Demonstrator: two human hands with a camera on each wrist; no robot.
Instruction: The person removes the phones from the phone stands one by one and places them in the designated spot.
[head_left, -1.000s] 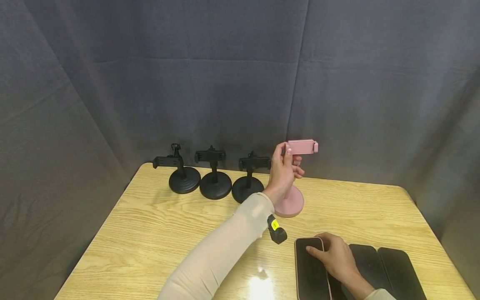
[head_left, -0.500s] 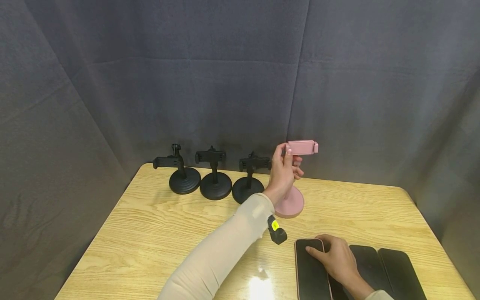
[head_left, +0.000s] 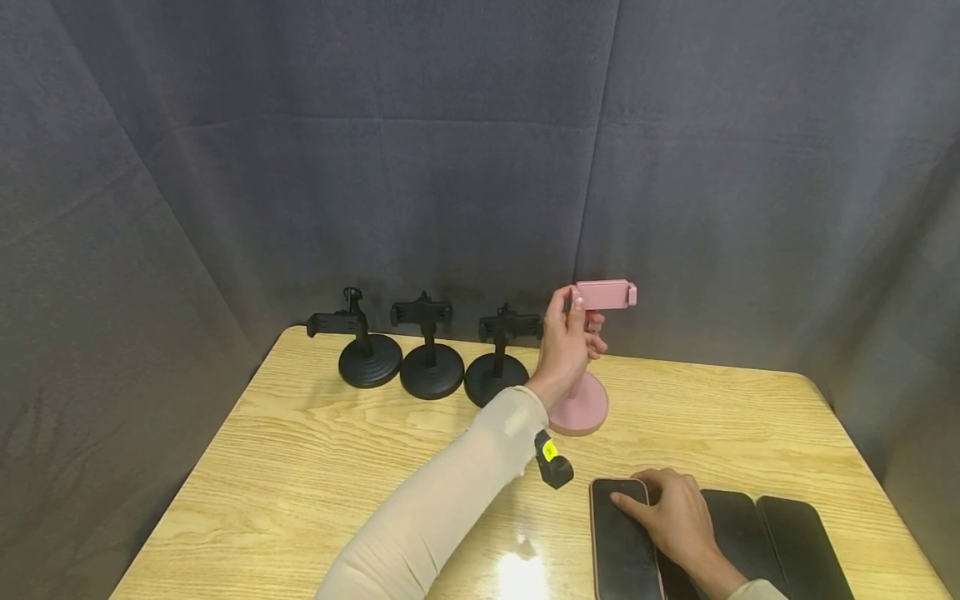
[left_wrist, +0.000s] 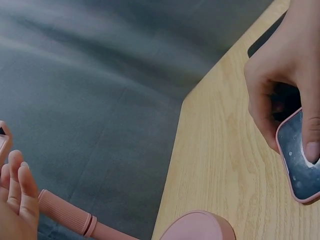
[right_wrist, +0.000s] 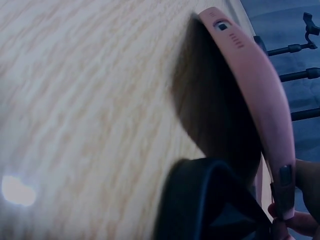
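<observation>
At the back of the table, my left hand [head_left: 564, 342] pinches the left end of the clamp on a pink phone stand [head_left: 604, 294]. Its round pink base [head_left: 581, 408] rests on the tabletop, and my hand covers much of the post. Farther forward, my right hand [head_left: 681, 521] holds a smartphone [head_left: 621, 537] in a pink case by its upper right corner, thumb on the dark screen. The right wrist view shows the phone's pink edge [right_wrist: 260, 90] raised over the wood, a shadow below it. Fingers of my left hand [left_wrist: 17, 200] appear in the left wrist view.
Three black phone stands [head_left: 369, 361] line the table's back edge, left of the pink one. To the right of my right hand lie black phones [head_left: 802, 542], partly under the hand. A grey curtain [head_left: 450, 167] hangs behind the wooden table [head_left: 300, 467].
</observation>
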